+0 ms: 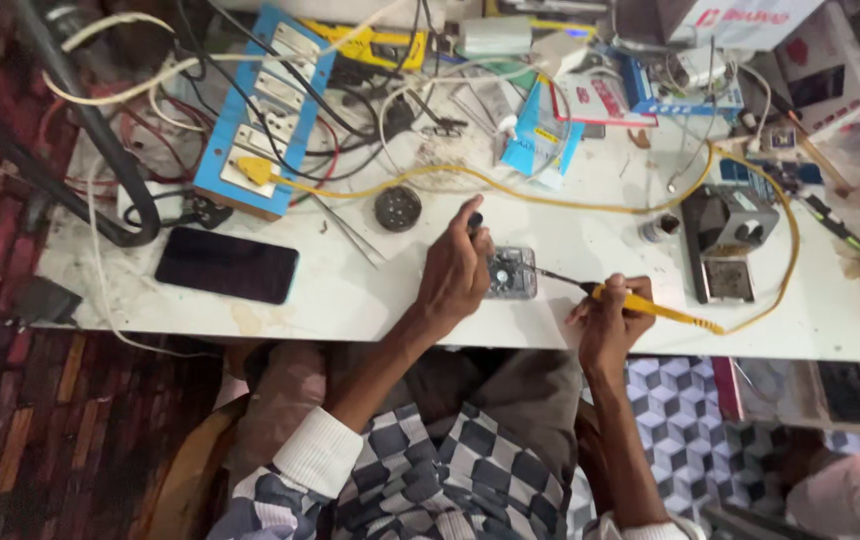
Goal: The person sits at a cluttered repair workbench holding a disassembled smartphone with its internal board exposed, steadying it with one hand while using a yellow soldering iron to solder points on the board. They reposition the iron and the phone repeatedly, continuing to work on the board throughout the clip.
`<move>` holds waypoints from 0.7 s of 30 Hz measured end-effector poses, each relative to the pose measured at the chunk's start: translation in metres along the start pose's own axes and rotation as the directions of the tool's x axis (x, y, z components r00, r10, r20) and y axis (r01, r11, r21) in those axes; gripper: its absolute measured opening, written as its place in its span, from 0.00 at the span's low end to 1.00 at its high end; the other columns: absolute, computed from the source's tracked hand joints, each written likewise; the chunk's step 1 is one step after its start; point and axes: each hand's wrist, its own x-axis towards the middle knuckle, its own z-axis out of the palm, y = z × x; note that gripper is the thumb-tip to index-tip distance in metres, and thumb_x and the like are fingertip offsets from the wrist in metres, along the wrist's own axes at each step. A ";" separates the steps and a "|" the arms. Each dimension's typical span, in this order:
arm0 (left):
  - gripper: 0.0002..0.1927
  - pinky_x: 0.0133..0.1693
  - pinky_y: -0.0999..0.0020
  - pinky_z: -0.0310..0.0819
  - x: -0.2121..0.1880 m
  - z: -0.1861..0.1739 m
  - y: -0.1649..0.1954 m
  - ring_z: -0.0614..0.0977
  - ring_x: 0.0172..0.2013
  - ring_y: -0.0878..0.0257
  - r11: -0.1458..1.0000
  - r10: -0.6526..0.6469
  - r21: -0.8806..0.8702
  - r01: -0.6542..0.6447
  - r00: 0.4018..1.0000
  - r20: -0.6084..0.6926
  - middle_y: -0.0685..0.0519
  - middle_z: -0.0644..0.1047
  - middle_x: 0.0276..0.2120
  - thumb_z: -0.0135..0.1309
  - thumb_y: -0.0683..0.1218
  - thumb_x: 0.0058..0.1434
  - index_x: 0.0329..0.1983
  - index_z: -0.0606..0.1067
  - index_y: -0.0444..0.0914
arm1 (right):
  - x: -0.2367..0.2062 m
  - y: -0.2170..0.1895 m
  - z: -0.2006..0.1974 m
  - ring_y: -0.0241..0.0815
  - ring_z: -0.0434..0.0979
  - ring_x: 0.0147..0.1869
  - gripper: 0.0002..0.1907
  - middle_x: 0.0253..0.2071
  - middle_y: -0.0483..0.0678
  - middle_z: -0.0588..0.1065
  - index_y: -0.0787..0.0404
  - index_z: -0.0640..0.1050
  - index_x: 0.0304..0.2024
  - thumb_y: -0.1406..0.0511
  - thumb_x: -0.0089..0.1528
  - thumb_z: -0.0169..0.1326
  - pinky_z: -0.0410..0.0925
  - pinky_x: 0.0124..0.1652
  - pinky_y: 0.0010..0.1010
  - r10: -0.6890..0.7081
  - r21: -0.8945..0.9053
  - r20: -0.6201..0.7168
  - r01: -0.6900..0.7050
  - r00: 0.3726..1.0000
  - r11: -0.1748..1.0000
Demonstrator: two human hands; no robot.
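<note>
— Where do we have the work? 
— Our left hand (pixel 455 270) rests on the small clear-cased part (pixel 511 272) near the worktop (pixel 350 300) front edge, fingers curled over its left side, pinning it flat.
— And our right hand (pixel 610 320)?
— Closed around the yellow soldering iron (pixel 635 303), tip reaching the part.
— How will it handle?
— Light and likely fragile, we judge; its smooth casing may slide. Best held by the edges, clear of the tip.
</note>
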 end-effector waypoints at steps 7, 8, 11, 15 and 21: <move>0.20 0.35 0.60 0.74 0.013 -0.016 0.008 0.82 0.28 0.55 0.970 -0.179 -0.138 0.202 0.971 0.160 0.49 0.77 0.27 0.40 0.45 0.76 0.68 0.59 0.36 | -0.001 0.006 -0.005 0.36 0.69 0.20 0.13 0.24 0.47 0.67 0.62 0.64 0.39 0.63 0.73 0.51 0.69 0.24 0.30 0.001 -0.056 0.104 0.005 0.995 0.998; 0.19 0.34 0.60 0.74 0.016 -0.019 0.007 0.82 0.27 0.56 0.964 -0.188 -0.150 0.219 0.963 0.194 0.50 0.77 0.26 0.40 0.46 0.76 0.68 0.59 0.37 | 0.000 0.007 -0.004 0.36 0.69 0.20 0.13 0.24 0.47 0.67 0.62 0.64 0.39 0.63 0.74 0.51 0.69 0.24 0.30 -0.005 -0.048 0.106 0.010 0.994 0.999; 0.19 0.34 0.60 0.74 0.019 -0.024 0.000 0.81 0.28 0.55 0.955 -0.198 -0.163 0.247 0.942 0.271 0.50 0.78 0.26 0.41 0.46 0.76 0.67 0.60 0.38 | -0.003 0.007 -0.003 0.36 0.69 0.21 0.13 0.25 0.48 0.69 0.62 0.64 0.40 0.64 0.73 0.52 0.69 0.24 0.29 0.006 -0.054 0.086 -0.002 0.996 0.999; 0.20 0.35 0.60 0.73 0.013 -0.020 -0.007 0.80 0.28 0.55 0.961 -0.147 -0.181 0.211 0.939 0.312 0.49 0.75 0.25 0.39 0.45 0.77 0.69 0.56 0.38 | -0.004 0.005 0.001 0.37 0.71 0.22 0.14 0.25 0.49 0.70 0.61 0.62 0.39 0.65 0.73 0.53 0.68 0.24 0.28 0.002 -0.100 0.060 0.004 0.998 0.995; 0.19 0.36 0.59 0.72 0.002 -0.015 -0.012 0.76 0.28 0.53 0.946 -0.105 -0.270 0.181 0.956 0.273 0.47 0.72 0.26 0.37 0.43 0.78 0.70 0.55 0.38 | -0.011 -0.006 0.002 0.37 0.72 0.22 0.14 0.25 0.49 0.70 0.61 0.61 0.40 0.64 0.73 0.53 0.69 0.25 0.28 0.011 -0.167 0.057 -0.001 0.998 0.986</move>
